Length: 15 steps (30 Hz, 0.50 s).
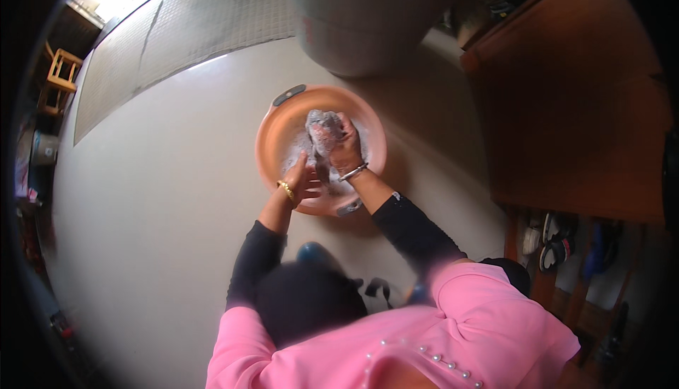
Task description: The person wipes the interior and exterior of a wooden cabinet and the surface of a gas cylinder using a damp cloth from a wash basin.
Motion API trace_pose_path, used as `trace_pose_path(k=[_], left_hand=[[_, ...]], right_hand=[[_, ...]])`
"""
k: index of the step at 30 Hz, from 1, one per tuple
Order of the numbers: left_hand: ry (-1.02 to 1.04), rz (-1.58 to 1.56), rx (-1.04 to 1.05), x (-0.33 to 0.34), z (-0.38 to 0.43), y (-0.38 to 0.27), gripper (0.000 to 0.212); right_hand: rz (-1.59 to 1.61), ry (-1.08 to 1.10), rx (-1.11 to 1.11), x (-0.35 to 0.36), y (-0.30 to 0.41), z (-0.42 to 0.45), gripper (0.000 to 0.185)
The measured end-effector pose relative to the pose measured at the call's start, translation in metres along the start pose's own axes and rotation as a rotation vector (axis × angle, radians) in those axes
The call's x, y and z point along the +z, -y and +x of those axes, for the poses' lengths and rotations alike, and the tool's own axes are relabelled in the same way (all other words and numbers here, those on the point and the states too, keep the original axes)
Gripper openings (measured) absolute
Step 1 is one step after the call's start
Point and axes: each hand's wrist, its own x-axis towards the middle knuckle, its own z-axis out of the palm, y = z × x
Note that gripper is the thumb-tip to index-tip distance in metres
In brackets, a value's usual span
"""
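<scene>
An orange-pink plastic basin (268, 139) with grey handle grips stands on the floor, with soapy water (339, 186) in it. Over the basin my right hand (345, 145) is closed on a wet, foam-covered greyish cloth (322, 119), part of which hangs down towards the suds. My left hand (305, 179) is just left of the hanging part, thumb raised and fingers spread, holding nothing that shows. Whether its fingertips touch the cloth I cannot tell. A yellow bracelet is on the left wrist and a silver-coloured one on the right.
Beyond the basin stands a large grey container (360, 28). A brown wooden cabinet (567, 124) is at the right, with shoes (557, 251) on a rack below it. A grey textured mat (212, 17) lies at the upper left, near a wooden stool (64, 70). My knees are close below the basin.
</scene>
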Motion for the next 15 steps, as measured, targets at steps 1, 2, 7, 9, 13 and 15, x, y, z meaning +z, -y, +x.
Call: trace_pose_path(k=[1,2,7,9,13,15], left_hand=[[-0.057,0.068,0.02,0.011,-0.011,-0.006,0.091],[-0.018,0.079,-0.038,0.006,-0.017,-0.01,0.091],[0.54,-0.234,0.065,0.028,-0.038,-0.03,0.09],[0.475,-0.357,0.256,0.059,-0.054,-0.043,0.081],[0.521,-0.447,0.176,0.047,-0.045,-0.034,0.073],[0.601,-0.463,0.215,0.041,-0.056,-0.03,0.072]], right_hand=[[-0.041,-0.036,-0.034,-0.001,0.005,0.0,0.023],[-0.03,-0.043,-0.017,0.008,0.012,-0.003,0.026],[-0.111,-0.128,0.041,0.015,0.0,-0.017,0.044],[-0.321,-0.193,0.06,0.011,-0.015,-0.028,0.048],[-0.515,-0.06,0.097,0.014,-0.016,-0.032,0.043],[-0.888,0.163,0.211,0.011,0.006,-0.023,0.039]])
